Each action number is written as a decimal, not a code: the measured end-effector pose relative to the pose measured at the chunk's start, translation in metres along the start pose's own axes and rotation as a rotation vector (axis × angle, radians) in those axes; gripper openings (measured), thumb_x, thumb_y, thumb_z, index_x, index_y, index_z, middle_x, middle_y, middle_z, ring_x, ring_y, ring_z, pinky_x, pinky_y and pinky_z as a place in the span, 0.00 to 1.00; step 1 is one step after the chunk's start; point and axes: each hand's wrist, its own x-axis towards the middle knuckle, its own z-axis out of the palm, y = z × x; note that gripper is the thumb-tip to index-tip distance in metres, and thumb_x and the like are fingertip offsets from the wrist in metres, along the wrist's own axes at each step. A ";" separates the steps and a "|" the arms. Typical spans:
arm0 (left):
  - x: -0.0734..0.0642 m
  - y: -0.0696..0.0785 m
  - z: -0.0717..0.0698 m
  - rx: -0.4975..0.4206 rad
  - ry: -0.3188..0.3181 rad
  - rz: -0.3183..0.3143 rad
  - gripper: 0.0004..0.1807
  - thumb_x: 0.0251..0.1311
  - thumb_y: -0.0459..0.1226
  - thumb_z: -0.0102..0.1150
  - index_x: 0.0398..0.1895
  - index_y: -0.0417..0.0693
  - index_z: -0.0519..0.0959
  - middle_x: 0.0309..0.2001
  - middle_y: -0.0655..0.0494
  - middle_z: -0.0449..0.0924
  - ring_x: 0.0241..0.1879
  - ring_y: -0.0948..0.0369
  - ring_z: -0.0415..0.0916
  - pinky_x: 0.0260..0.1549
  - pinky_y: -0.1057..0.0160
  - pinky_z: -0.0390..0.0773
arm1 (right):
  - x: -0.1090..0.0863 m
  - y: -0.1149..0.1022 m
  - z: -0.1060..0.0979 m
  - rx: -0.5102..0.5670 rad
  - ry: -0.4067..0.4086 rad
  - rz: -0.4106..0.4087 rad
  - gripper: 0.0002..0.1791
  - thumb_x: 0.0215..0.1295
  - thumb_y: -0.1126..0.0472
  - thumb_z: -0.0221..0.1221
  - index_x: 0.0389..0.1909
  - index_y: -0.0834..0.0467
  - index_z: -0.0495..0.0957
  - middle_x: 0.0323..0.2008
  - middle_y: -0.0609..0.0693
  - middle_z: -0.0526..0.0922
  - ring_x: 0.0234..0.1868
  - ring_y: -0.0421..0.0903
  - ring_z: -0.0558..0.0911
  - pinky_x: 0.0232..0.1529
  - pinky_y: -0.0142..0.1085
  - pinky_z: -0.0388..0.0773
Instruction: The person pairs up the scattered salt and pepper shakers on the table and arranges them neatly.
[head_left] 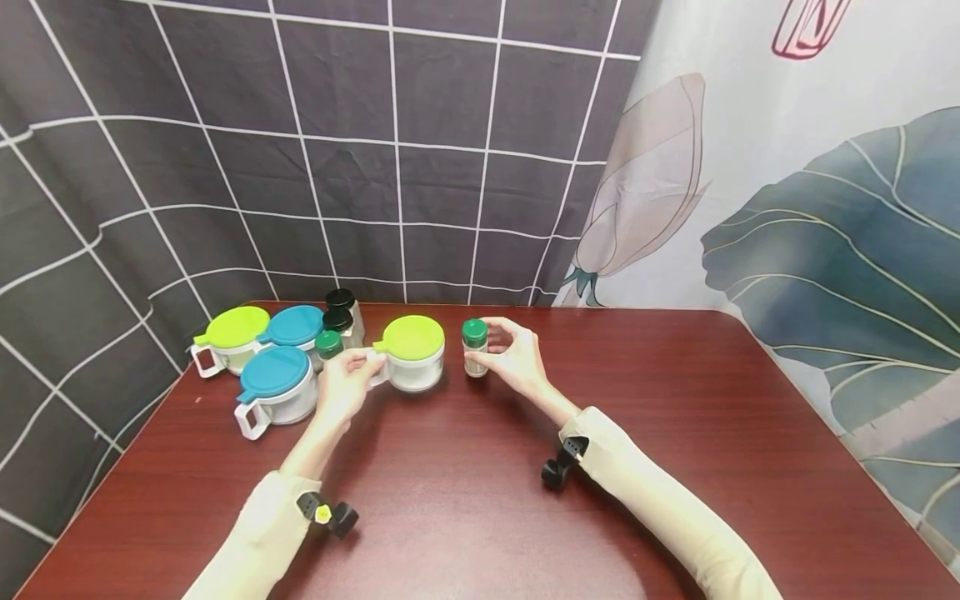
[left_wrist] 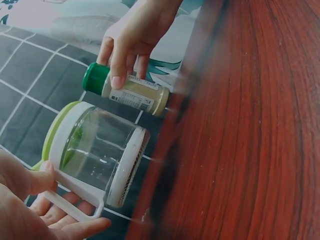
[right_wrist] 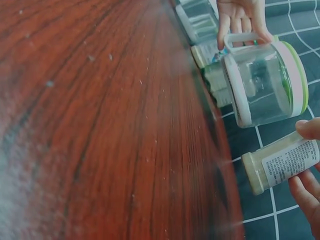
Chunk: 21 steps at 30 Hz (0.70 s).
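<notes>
Rear-left jars: a lime-lidded jar [head_left: 238, 327] and a rear blue-lidded jar [head_left: 296, 325] stand on the surface [head_left: 465, 508]. A sideways knock could push one into the other.
Front blue-lidded jar [head_left: 276, 372]: just beside the left forearm. An outward swing may shift it or catch its projecting grip.
Small bottles: black-capped bottles [head_left: 337, 320] and a spare green-capped bottle [head_left: 328, 342] stand behind the left hand. Backward travel of the knuckles could topple them.
Left hand [head_left: 347, 385]: thumb and fingers pinch the handle [left_wrist: 100, 204] of the central jar.
Central jar [head_left: 412, 354]: upright, right of the left hand. One-sided support may let it tilt; thumb pressure near the lid tab [head_left: 381, 347] could lift the lid. Base contact with the surface: cannot tell.
Held green-capped bottle [head_left: 473, 342]: upright, near the central jar, apart from it. Converging hands could cause collision.
Right hand [head_left: 519, 357]: thumb and fingers pinch the held bottle from its right. A loosened pinch on the smooth wall may cause slippage.
</notes>
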 end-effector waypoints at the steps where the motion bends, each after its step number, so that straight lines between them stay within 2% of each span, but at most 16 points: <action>1: 0.001 0.000 0.001 -0.001 0.001 -0.003 0.19 0.65 0.36 0.56 0.55 0.32 0.75 0.54 0.32 0.77 0.51 0.48 0.77 0.51 0.58 0.79 | 0.001 0.000 0.000 0.001 0.000 0.005 0.27 0.42 0.68 0.75 0.48 0.63 0.80 0.38 0.61 0.86 0.38 0.51 0.85 0.39 0.39 0.84; 4: 0.003 -0.001 0.005 -0.011 0.007 -0.013 0.19 0.65 0.36 0.57 0.55 0.32 0.74 0.55 0.33 0.77 0.52 0.48 0.77 0.50 0.60 0.80 | 0.002 0.002 0.000 0.003 -0.002 0.023 0.28 0.42 0.68 0.75 0.49 0.63 0.80 0.38 0.63 0.86 0.39 0.54 0.85 0.41 0.43 0.84; 8: 0.006 -0.003 0.009 -0.039 0.017 -0.010 0.19 0.65 0.34 0.56 0.54 0.30 0.74 0.54 0.32 0.77 0.47 0.54 0.78 0.47 0.64 0.81 | 0.004 0.002 0.000 -0.001 -0.005 0.050 0.28 0.43 0.69 0.74 0.49 0.65 0.79 0.40 0.65 0.85 0.41 0.57 0.85 0.44 0.46 0.83; 13: 0.010 -0.004 0.013 -0.056 0.029 0.017 0.17 0.64 0.33 0.56 0.52 0.28 0.75 0.51 0.30 0.77 0.40 0.61 0.77 0.37 0.74 0.79 | 0.002 -0.020 -0.003 -0.027 -0.010 0.047 0.26 0.44 0.72 0.72 0.49 0.70 0.78 0.39 0.68 0.84 0.41 0.60 0.85 0.44 0.49 0.82; 17: 0.014 -0.004 0.017 -0.042 0.042 0.022 0.17 0.64 0.34 0.57 0.51 0.29 0.76 0.51 0.30 0.77 0.41 0.58 0.77 0.30 0.79 0.74 | 0.002 -0.027 -0.004 -0.032 -0.013 0.040 0.25 0.45 0.73 0.71 0.48 0.71 0.78 0.40 0.69 0.84 0.41 0.61 0.84 0.44 0.49 0.82; 21: 0.019 -0.003 0.020 -0.019 0.058 0.015 0.18 0.63 0.35 0.58 0.51 0.31 0.76 0.51 0.31 0.78 0.46 0.51 0.77 0.29 0.81 0.71 | 0.009 -0.010 -0.003 -0.028 -0.010 0.042 0.27 0.44 0.72 0.72 0.49 0.69 0.78 0.40 0.67 0.85 0.42 0.59 0.85 0.45 0.47 0.83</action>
